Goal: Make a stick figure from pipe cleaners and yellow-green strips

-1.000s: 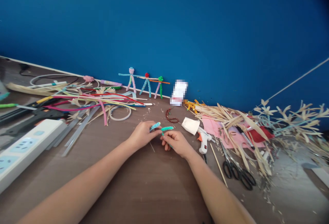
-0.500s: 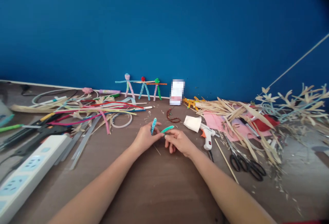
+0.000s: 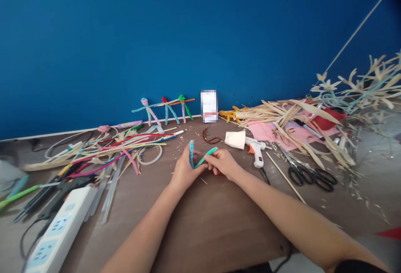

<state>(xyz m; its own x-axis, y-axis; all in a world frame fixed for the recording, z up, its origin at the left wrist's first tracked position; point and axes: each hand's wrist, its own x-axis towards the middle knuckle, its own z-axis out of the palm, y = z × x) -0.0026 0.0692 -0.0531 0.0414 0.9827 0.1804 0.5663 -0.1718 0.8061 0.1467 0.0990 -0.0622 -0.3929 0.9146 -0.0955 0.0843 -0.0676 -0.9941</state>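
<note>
Between my hands is a fuzzy pipe cleaner piece (image 3: 191, 154), with a coiled blue length standing upright and a teal length slanting to the right, together like a V. My left hand (image 3: 185, 172) grips it near the bend, where the join is hidden by my fingers. On the teal length, my right hand (image 3: 223, 163) pinches close to the upper end. Behind them, three pipe cleaner figures (image 3: 166, 111) lean against the blue wall, with red, green and pale heads. A string of brown beads (image 3: 211, 140) lies just beyond my hands.
To the right are a white glue gun (image 3: 257, 152), a white paper cup (image 3: 234, 140), black-handled scissors (image 3: 308, 177), a thin stick (image 3: 286, 179) and dried husk strips (image 3: 282, 116). Leftward lie a power strip (image 3: 59, 231), a black glue gun (image 3: 64, 191) and loose pipe cleaners (image 3: 125, 145).
The view has tilted and shifted. The teal length now shows more fully and joins the blue one in a V, while my right fingers have moved toward its upper end.
</note>
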